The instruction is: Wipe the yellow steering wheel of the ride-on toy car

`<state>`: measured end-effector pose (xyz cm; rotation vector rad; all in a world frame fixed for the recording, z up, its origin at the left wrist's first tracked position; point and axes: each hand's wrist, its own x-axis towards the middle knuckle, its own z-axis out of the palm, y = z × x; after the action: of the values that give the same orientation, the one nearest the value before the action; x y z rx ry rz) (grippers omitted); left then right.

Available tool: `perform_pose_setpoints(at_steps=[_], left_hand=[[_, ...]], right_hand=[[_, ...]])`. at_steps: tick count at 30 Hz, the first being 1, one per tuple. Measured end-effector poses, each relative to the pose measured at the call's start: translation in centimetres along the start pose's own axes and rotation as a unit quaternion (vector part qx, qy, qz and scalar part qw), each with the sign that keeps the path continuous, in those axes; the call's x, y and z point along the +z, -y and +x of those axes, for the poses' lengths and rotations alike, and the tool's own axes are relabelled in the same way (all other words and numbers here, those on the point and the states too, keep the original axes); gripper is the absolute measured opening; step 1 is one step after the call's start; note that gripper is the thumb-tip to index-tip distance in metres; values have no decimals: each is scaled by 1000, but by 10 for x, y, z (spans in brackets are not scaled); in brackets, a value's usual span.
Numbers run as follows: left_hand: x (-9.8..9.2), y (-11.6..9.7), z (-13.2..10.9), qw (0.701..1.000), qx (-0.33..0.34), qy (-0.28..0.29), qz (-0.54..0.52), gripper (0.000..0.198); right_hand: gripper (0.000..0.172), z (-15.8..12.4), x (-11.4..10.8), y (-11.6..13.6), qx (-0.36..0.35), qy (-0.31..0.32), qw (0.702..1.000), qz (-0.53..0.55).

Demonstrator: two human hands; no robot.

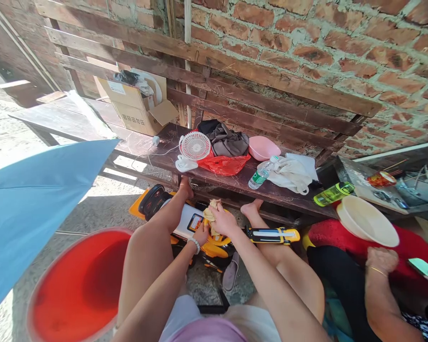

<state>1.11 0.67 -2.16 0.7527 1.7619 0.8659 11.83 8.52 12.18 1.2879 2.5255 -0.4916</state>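
Between my knees stands a yellow, white and black toy vehicle (214, 247). My right hand (224, 219) is closed on a crumpled tan cloth (210, 214) over the vehicle's yellow part. Just to the left and lower, my left hand (200, 234), with a beaded bracelet at the wrist, rests against the yellow part beside the cloth. Its fingers are bent around something yellow, probably the vehicle's edge; the fingertips are partly hidden. A black and yellow arm of the toy (271, 235) sticks out to the right.
A wooden bench (167, 142) holds a fan (195, 146), red bag (226, 165), pink basin (264, 148), water bottle (260, 176) and cardboard box (128, 107). Red tub (74, 285) and blue umbrella (50, 190) are left. A person's hand (381, 260) is right, near a cream basin (367, 221).
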Motion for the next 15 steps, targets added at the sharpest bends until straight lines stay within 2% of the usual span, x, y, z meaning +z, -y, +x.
perform_pose_setpoints(at_steps=[2, 4, 7, 11, 15], left_hand=[[2, -2, 0, 999, 28, -15, -8, 28], [5, -3, -2, 999, 32, -23, -10, 28], [6, -6, -6, 1000, 2, -21, 3, 25], [6, -9, -11, 1000, 8, -29, -2, 22], [7, -8, -11, 999, -7, -24, -21, 20]], right_hand=[[68, 12, 0, 1, -46, 33, 998, -17], [64, 17, 1, 1, -33, 39, 999, -16], [60, 16, 4, -1, 52, 20, 998, 3], [61, 1, 12, -6, 192, -6, 981, 37], [64, -30, 30, -10, 245, 8, 968, 56]])
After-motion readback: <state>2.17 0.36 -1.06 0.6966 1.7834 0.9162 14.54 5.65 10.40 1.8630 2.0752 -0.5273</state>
